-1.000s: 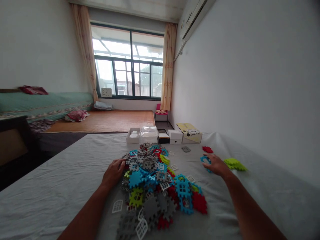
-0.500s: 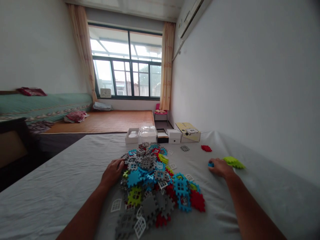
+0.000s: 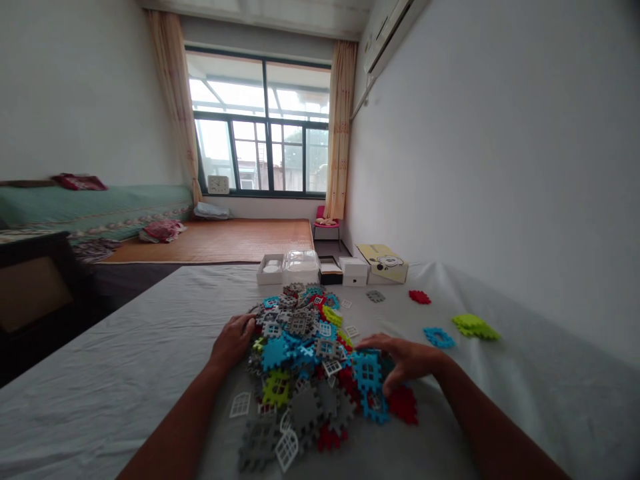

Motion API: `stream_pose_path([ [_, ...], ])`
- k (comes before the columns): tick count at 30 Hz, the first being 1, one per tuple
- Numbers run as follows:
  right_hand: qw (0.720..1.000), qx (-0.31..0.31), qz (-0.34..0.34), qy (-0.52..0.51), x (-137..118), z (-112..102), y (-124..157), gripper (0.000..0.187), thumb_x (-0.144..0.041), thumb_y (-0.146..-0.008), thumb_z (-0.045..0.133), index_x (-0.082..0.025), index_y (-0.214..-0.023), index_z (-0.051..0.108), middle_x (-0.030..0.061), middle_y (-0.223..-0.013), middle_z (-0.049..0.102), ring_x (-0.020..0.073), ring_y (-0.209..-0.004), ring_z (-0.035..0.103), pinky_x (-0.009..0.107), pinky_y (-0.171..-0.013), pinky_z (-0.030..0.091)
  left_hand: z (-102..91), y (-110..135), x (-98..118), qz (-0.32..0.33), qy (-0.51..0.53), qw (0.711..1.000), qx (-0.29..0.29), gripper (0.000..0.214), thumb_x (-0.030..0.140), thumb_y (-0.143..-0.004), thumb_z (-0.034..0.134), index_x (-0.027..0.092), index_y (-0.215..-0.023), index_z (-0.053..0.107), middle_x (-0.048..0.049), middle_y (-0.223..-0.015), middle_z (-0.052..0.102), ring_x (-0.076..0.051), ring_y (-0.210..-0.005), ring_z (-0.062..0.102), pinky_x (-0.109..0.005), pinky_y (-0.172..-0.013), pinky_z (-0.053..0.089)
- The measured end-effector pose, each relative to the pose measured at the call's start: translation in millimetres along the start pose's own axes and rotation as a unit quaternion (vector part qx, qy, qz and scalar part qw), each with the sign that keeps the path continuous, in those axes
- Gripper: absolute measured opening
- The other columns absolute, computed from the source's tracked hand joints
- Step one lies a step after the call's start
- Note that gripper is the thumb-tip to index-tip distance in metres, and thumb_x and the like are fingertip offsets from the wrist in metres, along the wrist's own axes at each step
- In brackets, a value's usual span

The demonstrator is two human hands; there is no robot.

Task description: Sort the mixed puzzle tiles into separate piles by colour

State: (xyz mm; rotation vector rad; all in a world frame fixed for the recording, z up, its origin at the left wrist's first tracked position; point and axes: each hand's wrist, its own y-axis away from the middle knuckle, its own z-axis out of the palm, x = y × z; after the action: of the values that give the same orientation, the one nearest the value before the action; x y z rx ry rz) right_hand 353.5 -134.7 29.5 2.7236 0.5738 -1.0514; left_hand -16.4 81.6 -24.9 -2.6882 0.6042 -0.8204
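A heap of notched plastic building tiles in grey, blue, red and lime, mixed with small white window inserts, lies before me. My left hand [image 3: 234,341] rests at the heap's left edge, its fingertips against grey tiles [image 3: 300,324]; whether it grips one is hidden. Over the right edge, my right hand [image 3: 404,359] is open, thumb and fingers spread around blue window tiles [image 3: 367,371]. A red tile [image 3: 403,404] lies just below that hand. Apart on the right are a blue ring-shaped tile [image 3: 439,337] and a small stack of lime tiles [image 3: 475,327].
Behind the heap stand a white open box [image 3: 270,269], a clear plastic container [image 3: 301,267], a black box [image 3: 331,271], a small white box [image 3: 354,272] and a yellow carton [image 3: 383,265]. A grey tile [image 3: 375,296] and a red tile [image 3: 419,297] lie near them.
My right hand has let go of the blue tile beside the lime stack and moved left to the heap's right edge. My left hand stays at the heap's left side.
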Motion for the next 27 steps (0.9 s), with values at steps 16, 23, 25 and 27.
stream_pose_path([
  [16,0.988,0.126,0.053,-0.068,17,4,-5,0.07,-0.044,-0.065,0.073,-0.024,-0.128,0.05,0.0074,-0.129,0.051,0.0248,-0.11,0.053,0.035,-0.087,0.049,1.5,0,-2,0.0,0.006,1.0,-0.001,0.044,0.039,-0.087,0.031,0.016,-0.108,0.063,-0.0102,-0.113,0.061,-0.022,-0.107,0.055,-0.033,-0.097,0.039],
  [23,0.985,0.156,0.056,-0.039,19,11,-15,0.041,-0.053,-0.081,0.051,-0.02,-0.1,0.066,0.0038,-0.095,0.068,0.021,-0.088,0.061,0.031,-0.077,0.05,-0.1,2,2,0.001,0.009,1.0,0.008,0.042,0.038,-0.087,0.033,0.018,-0.107,0.064,-0.0086,-0.112,0.062,-0.021,-0.108,0.055,-0.033,-0.098,0.039],
  [25,0.981,0.18,0.061,-0.025,23,11,-16,0.042,-0.054,-0.083,0.047,-0.019,-0.095,0.068,0.0025,-0.088,0.07,0.0208,-0.082,0.062,0.03,-0.073,0.05,-0.2,2,2,0.001,0.009,1.0,0.009,0.043,0.038,-0.086,0.033,0.017,-0.107,0.064,-0.0086,-0.112,0.062,-0.021,-0.108,0.055,-0.032,-0.098,0.039],
  [27,0.974,0.214,0.068,-0.016,28,8,-16,0.044,-0.054,-0.083,0.046,-0.019,-0.097,0.069,0.0028,-0.09,0.071,0.0223,-0.083,0.063,0.031,-0.074,0.05,-0.1,2,1,0.002,0.007,1.0,0.01,0.044,0.039,-0.086,0.032,0.017,-0.107,0.064,-0.0091,-0.111,0.062,-0.021,-0.108,0.056,-0.032,-0.097,0.039],
])
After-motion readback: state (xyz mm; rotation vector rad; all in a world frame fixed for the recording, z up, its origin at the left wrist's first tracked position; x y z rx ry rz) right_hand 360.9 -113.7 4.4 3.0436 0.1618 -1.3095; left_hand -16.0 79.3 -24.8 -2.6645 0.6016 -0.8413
